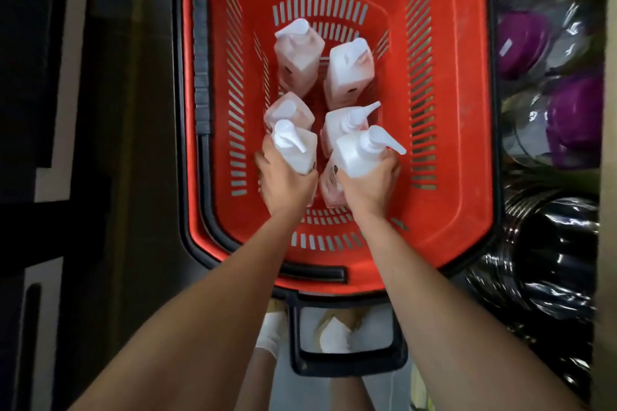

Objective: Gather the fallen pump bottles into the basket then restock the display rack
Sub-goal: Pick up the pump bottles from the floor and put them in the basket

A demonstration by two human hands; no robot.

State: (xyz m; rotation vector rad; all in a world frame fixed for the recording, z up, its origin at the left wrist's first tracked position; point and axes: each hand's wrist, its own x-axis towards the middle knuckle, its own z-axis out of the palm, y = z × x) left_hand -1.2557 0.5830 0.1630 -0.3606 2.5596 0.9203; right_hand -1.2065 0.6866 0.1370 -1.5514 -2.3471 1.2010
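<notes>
both forearms reach forward and down into the red basket [460,143], near parallel, backs of the hands up. left hand [287,183]: grip clenched round the body of the left bottle [297,147], fingers wrapped on its outer side; the bottle is upright and its white pump nozzle points toward the other grip. right hand [370,187]: grip clenched round the right bottle [354,153], fingertips showing on its inner face, nozzle pointing outward, away from the left grip. the two held bottles are side by side, a narrow gap between them. cannot tell whether either one rests on the basket floor. four other bottles [349,73] stand inside the basket just beyond the grips, in two pairs, the nearer pair close against the held ones. outside the right grip, past the basket wall: purple containers [574,117] and black stacked ware [551,260].
</notes>
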